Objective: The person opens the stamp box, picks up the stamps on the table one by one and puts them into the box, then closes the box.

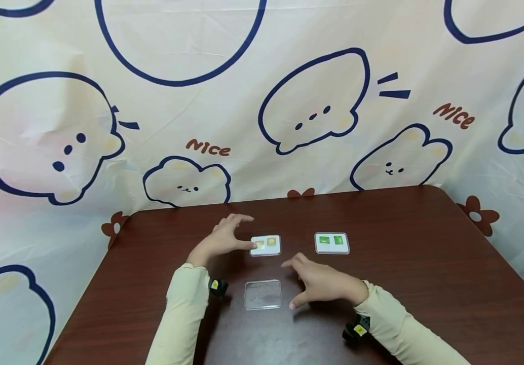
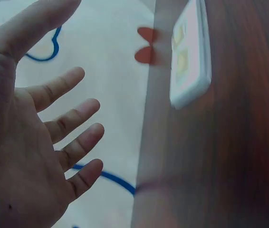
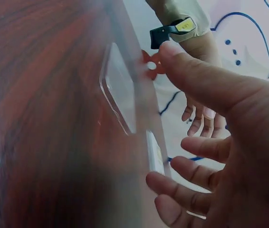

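My left hand [image 1: 223, 238], fingers spread, hovers at the left side of a flat white case with two yellowish squares [image 1: 272, 249]. In the head view its thumb overlaps the case's left edge; the left wrist view shows the thumb apart from the case [image 2: 191, 80]. A clear rectangular plastic lid [image 1: 263, 295] lies on the table nearer to me. Right of the lid is my right hand [image 1: 323, 281], thumb and fingers apart and holding nothing. The right wrist view shows the lid [image 3: 118, 88] beyond that hand's thumb, flat on the table.
A second flat white case with two green squares [image 1: 332, 250] lies to the right of the yellow one on the dark reddish-brown table [image 1: 417, 238]. Behind the table hangs a pale cloth [image 1: 244, 111] printed with cartoon bears. Each wrist wears a small black camera [image 1: 218, 287].
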Action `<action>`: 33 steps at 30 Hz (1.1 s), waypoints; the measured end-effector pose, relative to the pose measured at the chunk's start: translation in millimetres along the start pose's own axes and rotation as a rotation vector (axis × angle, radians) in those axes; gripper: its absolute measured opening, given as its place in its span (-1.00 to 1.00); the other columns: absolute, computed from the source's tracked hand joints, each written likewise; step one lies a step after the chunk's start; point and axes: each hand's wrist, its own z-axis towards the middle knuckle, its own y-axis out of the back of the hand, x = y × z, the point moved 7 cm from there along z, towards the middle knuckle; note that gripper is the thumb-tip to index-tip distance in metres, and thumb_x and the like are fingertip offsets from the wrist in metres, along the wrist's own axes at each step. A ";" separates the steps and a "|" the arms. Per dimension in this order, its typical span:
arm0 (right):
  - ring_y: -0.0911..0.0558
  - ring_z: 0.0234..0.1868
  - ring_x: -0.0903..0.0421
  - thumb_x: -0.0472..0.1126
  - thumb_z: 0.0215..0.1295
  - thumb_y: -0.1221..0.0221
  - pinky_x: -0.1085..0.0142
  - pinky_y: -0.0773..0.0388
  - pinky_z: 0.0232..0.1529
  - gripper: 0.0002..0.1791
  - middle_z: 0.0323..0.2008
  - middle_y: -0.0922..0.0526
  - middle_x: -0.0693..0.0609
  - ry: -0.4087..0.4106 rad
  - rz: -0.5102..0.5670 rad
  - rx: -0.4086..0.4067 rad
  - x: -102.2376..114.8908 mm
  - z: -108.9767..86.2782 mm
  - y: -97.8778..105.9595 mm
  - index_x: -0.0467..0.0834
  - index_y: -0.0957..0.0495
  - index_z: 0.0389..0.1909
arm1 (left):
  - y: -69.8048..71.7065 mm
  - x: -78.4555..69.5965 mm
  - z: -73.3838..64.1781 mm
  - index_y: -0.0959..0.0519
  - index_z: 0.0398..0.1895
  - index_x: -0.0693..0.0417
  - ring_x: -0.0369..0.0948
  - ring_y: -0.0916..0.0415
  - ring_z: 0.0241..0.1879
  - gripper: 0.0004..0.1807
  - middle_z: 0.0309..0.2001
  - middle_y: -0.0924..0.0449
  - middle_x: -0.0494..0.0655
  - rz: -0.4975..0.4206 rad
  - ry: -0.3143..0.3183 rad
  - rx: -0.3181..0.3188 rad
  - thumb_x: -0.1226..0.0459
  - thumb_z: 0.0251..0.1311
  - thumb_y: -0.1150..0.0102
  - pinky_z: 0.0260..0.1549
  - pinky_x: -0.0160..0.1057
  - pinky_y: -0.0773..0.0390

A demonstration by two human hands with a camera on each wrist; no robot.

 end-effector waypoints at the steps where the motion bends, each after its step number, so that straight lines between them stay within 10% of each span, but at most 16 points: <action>1: -0.46 -0.24 0.20 0.12 -0.03 -0.44 0.39 -0.43 -0.32 -0.08 0.07 -0.33 -0.01 -0.004 -0.016 0.005 1.3 2.0 -3.0 -0.14 -0.27 0.31 | 0.6 4.8 -2.4 -0.32 0.35 -0.09 0.06 -0.15 0.32 -0.16 0.38 -0.22 0.02 -0.007 0.010 0.005 -0.03 -0.04 -0.43 0.24 0.28 -0.12; 10: -0.47 -0.07 0.16 0.22 -0.09 -0.43 0.37 -0.46 -0.30 -0.04 0.04 -0.36 0.03 0.000 -0.155 0.003 11.4 11.4 -22.6 -0.12 -0.30 0.30 | -8.7 35.0 -9.3 -0.26 0.37 -0.04 0.08 -0.22 0.29 -0.11 0.31 -0.22 0.09 -0.100 0.064 0.046 -0.01 -0.04 -0.45 0.16 0.16 -0.37; 33: -0.49 -0.15 0.12 0.14 0.01 -0.37 0.30 -0.44 -0.37 -0.32 -0.14 -0.47 0.06 -0.072 -0.294 -0.092 15.2 18.6 -32.5 -0.11 -0.46 0.12 | -32.8 42.5 5.0 -0.36 0.30 0.01 0.03 -0.35 0.19 -0.20 0.21 -0.33 0.07 -0.059 0.075 -0.001 0.05 -0.03 -0.46 0.12 0.08 -0.41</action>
